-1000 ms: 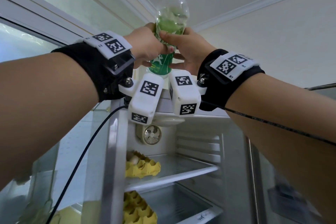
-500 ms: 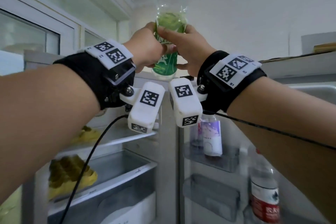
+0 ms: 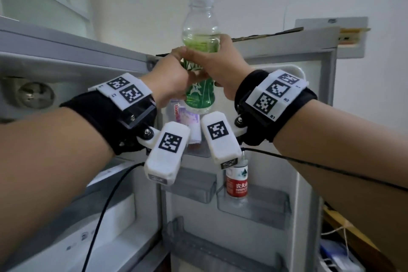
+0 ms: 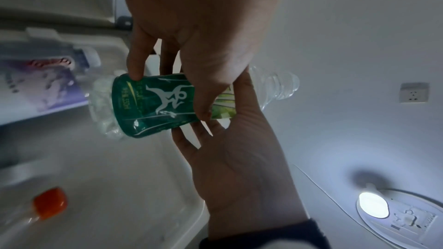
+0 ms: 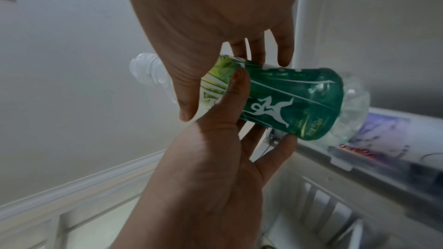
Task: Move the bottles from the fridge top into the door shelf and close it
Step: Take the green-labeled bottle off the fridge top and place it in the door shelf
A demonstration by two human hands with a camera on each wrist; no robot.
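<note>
Two bare hands are holding one clear plastic bottle with a green label point(image 3: 199, 90) up in the air, in front of the open fridge door point(image 3: 313, 130). The left hand point(image 3: 171, 79) is sitting at about 9 o'clock of the bottle, and its fingers point(image 4: 138, 63) and thumb are curling round the green label. The right hand point(image 3: 217, 66) is sitting at about 3 o'clock, and its fingers point(image 5: 284, 50) and thumb are wrapping the same label from the other side. The two hands are touching each other at the front of the bottle. The bottle is standing upright with its pale cap at 12 o'clock.

Just behind the bottle's bottom end, a white bottle with a purple label point(image 3: 189, 121) is standing in the top door shelf point(image 3: 199, 152). Lower down, at about 5 o'clock from the hands, a clear water bottle with a red label point(image 3: 236, 185) is standing in a grey plastic door shelf point(image 3: 265, 207). At 6 o'clock from the hands, another small grey shelf point(image 3: 194, 185) is hanging on the door. Far off at 9 o'clock, a round fan point(image 3: 36, 95) is showing inside the fridge.
</note>
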